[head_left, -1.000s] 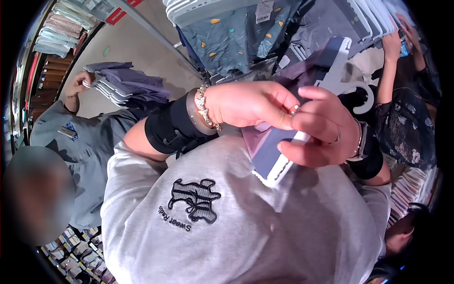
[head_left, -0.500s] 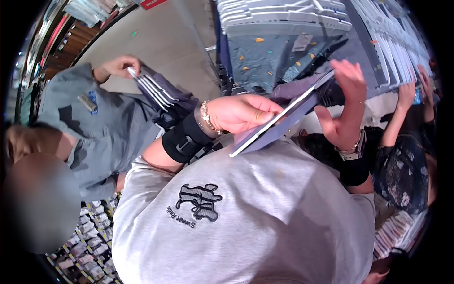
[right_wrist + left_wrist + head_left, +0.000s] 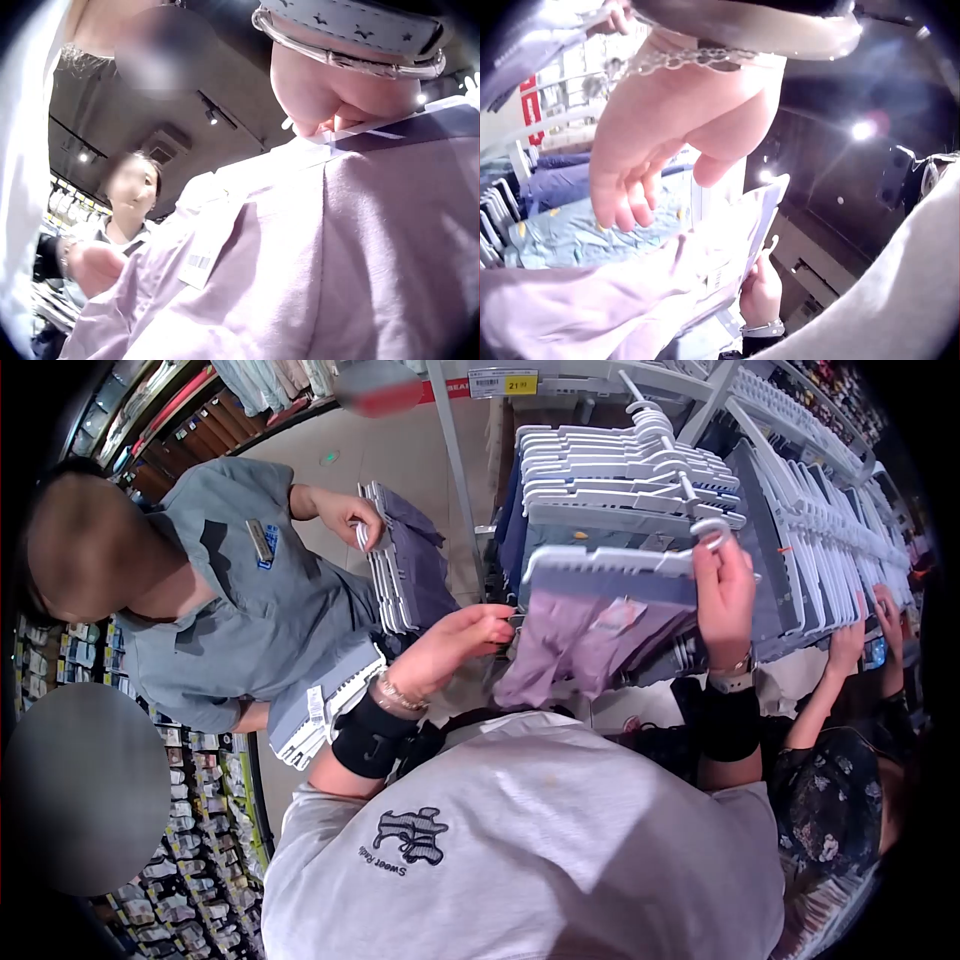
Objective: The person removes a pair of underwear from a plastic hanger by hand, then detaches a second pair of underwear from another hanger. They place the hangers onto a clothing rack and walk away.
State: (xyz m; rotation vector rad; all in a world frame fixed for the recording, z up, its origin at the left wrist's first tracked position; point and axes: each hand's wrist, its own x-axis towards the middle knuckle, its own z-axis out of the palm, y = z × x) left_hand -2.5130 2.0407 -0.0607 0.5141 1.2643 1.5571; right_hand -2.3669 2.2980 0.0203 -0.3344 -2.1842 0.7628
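My right hand (image 3: 725, 605) grips a white hanger (image 3: 600, 557) near its hook, at the right end. From the hanger hang light purple pants (image 3: 575, 635) with a dark grey-blue band along the top. A paper tag (image 3: 617, 617) dangles on their front, also seen as the tag (image 3: 212, 247) in the right wrist view. My left hand (image 3: 465, 645) is beside the left edge of the pants. In the left wrist view the left hand (image 3: 675, 142) has loosely bent fingers with nothing between them.
Just beyond the pants is a rail of white hangers (image 3: 620, 455) with patterned blue-green garments. More hangers (image 3: 815, 540) line the right side. At left, a person in a grey shirt (image 3: 240, 610) holds several hung purple garments (image 3: 415, 550). Another person's hands (image 3: 850, 640) reach in from the right.
The hanger with the pants has moved forward and turned toward the rail. My right hand now grips it near the hook, and the left hand has come off the hanger.
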